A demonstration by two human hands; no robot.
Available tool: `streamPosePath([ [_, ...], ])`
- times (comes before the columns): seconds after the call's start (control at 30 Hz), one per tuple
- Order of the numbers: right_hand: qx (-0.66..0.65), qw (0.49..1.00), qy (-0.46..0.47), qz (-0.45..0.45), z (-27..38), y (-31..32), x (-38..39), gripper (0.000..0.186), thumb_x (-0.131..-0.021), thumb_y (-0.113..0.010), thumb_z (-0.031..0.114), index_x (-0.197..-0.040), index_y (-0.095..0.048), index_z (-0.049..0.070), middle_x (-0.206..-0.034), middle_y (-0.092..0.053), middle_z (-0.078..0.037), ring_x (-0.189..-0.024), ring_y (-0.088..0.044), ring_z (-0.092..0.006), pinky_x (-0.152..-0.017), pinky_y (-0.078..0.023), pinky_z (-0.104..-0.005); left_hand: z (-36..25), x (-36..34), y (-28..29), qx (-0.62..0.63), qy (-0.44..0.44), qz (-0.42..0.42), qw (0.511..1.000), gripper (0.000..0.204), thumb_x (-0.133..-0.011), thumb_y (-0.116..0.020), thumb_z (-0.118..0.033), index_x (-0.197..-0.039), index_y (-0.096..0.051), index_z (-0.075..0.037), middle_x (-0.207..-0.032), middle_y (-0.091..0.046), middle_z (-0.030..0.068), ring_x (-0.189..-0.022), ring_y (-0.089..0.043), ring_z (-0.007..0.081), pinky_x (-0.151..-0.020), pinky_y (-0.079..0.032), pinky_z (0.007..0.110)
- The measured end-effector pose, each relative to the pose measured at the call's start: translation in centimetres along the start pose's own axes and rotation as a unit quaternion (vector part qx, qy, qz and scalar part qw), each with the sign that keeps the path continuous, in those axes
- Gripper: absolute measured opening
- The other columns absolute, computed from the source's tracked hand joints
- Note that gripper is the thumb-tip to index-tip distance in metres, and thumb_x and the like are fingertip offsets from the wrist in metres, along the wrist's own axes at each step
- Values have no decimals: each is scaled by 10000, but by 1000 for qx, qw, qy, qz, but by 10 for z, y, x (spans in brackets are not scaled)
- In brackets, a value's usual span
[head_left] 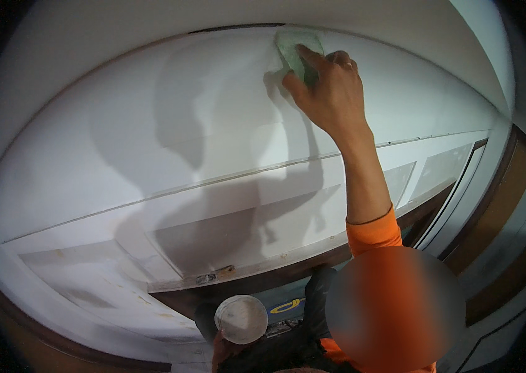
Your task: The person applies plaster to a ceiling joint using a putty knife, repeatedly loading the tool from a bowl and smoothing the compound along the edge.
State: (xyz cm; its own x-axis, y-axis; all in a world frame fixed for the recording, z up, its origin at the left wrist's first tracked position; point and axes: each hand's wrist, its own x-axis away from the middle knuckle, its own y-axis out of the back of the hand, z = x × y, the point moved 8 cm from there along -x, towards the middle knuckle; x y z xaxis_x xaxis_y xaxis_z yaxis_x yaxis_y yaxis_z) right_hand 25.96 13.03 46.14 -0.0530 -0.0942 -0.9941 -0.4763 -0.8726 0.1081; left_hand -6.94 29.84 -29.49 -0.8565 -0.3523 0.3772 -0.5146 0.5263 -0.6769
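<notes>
High on the white panel, my right hand grips a pale green, flat, see-through sheet like a spreader. Its thumb and forefinger lie spread over the sheet, and the other fingers are curled. The sheet lies against the panel, just under its top edge. Down low, my left hand holds a round white tub from its near left side. The tub's pale inside faces up; its contents are hard to make out. Most of the left fingers are hidden by the tub.
Below a long seam are framed white door panels with rough greyish patches and a latch at the lower edge. Brown wooden framing stands at the right. A blurred disc covers part of my orange sleeve. Shadows cross the panel.
</notes>
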Motion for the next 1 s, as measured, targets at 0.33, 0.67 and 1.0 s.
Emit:
streamPosePath([
  [0.33,-4,998,-60,-16,-56,14,6,521,-811,-735,412,-1216,-731,85,-976,-700,-260,-959,-635,-422,-853,-532,-499,0,-4,7,-2,-3,-3,1000,802,-972,-522,-544,-1568,-287,-61,-1561,-397,177,-1388,-437,375,-1178,-347,494],
  [0.67,38,998,5,-56,-63,-2,12,572,-827,-712,403,-1313,-681,103,-1062,-653,-298,-1064,-611,-434,-857,-545,-500,1,-7,11,-9,-12,-8,1000,783,-973,-516,-527,-1561,-305,-55,-1561,-402,172,-1383,-443,362,-1182,-343,465],
  [1.0,74,997,-19,-4,-51,-2,4,565,-852,-671,393,-1339,-660,106,-996,-647,-295,-948,-615,-451,-807,-545,-506,-8,8,-16,2,-9,-12,1000,780,-970,-528,-509,-1537,-319,-16,-1513,-449,182,-1355,-475,360,-1146,-386,468],
])
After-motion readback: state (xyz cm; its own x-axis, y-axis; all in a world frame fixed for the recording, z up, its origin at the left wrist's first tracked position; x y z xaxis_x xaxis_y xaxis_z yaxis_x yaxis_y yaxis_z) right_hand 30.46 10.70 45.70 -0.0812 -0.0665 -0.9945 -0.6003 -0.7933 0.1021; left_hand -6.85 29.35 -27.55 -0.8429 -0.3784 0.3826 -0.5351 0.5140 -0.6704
